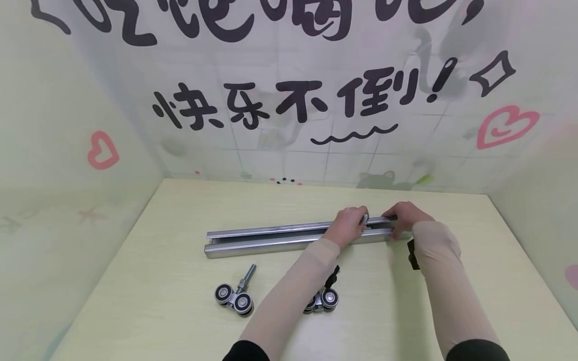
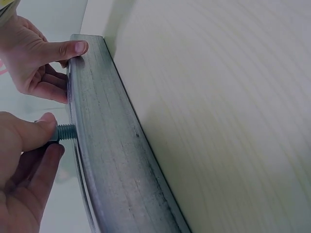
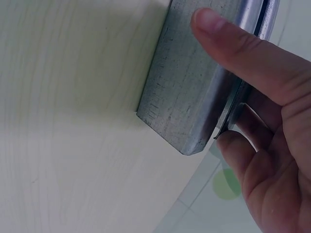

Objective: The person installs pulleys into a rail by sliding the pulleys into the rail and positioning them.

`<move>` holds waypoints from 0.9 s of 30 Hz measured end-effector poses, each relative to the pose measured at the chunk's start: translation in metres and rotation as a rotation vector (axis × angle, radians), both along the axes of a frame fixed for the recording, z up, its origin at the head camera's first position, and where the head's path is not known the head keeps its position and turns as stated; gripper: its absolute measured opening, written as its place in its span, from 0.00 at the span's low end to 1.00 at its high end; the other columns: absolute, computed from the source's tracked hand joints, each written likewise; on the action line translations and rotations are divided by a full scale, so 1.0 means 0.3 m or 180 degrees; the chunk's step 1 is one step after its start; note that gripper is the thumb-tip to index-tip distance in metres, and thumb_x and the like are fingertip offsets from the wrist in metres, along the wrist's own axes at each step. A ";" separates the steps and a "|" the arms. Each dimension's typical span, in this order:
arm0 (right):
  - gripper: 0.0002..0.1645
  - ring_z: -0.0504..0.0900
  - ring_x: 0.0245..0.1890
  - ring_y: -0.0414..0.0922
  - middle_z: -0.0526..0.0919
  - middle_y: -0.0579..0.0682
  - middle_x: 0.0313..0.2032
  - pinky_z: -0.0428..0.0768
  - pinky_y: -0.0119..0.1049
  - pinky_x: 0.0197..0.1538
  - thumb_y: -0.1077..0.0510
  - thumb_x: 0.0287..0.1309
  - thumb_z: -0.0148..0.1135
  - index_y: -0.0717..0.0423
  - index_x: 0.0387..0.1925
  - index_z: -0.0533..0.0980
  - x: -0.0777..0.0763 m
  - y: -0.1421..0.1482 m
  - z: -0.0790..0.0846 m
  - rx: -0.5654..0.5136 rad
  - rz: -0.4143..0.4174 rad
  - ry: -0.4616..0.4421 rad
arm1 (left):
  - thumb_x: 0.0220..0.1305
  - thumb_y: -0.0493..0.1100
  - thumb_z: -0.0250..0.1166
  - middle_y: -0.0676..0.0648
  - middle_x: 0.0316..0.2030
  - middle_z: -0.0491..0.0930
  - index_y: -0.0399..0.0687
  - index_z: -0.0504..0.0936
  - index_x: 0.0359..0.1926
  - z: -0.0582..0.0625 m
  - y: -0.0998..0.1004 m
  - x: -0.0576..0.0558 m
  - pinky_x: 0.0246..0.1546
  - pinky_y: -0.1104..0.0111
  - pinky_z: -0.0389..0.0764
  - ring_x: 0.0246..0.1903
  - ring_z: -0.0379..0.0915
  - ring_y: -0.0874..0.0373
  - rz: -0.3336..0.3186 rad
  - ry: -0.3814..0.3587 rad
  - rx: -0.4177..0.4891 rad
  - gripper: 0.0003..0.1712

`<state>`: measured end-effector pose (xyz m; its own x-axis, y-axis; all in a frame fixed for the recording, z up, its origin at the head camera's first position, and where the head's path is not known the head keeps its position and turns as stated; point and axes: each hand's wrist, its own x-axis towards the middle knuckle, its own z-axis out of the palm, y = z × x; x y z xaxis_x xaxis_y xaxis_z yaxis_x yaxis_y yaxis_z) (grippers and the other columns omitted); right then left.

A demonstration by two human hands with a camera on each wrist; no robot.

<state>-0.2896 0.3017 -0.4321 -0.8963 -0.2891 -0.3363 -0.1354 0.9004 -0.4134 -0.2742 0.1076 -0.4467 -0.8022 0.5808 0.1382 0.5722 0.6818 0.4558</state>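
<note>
Left hand (image 1: 346,226) pinching bolt (image 2: 66,132) in steel track (image 1: 271,239), right hand (image 1: 405,216) gripping its end

Pale wooden table (image 1: 171,306) with hardware laid out on it.
A metal rail (image 1: 271,239) is laid across it; two roller trolleys (image 1: 235,296) (image 1: 324,300) are set nearer the front edge.

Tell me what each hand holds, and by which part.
The left hand pinches a bolt sticking out of the rail's slot. The right hand grips the rail's right end.
</note>
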 end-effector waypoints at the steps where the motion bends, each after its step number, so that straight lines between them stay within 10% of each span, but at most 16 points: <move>1: 0.41 0.74 0.41 0.52 0.80 0.63 0.45 0.72 0.54 0.51 0.63 0.16 0.74 0.62 0.46 0.75 0.001 -0.001 0.000 0.0003 0.0002 0.0004 | 0.52 0.39 0.63 0.49 0.30 0.80 0.45 0.74 0.36 -0.001 -0.002 0.001 0.32 0.73 0.76 0.31 0.71 0.61 -0.0001 0.0003 0.0007 0.09; 27: 0.41 0.73 0.41 0.53 0.80 0.65 0.45 0.71 0.55 0.52 0.63 0.16 0.73 0.63 0.46 0.76 0.004 -0.006 0.009 0.0018 0.0059 0.0056 | 0.52 0.38 0.63 0.47 0.31 0.81 0.43 0.74 0.34 0.016 -0.072 0.004 0.34 0.72 0.77 0.32 0.72 0.60 -0.0125 -0.0028 0.0000 0.09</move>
<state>-0.2883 0.2999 -0.4294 -0.8966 -0.3039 -0.3221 -0.1594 0.9001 -0.4056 -0.2729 0.0860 -0.4420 -0.7799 0.6120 0.1311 0.5945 0.6589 0.4609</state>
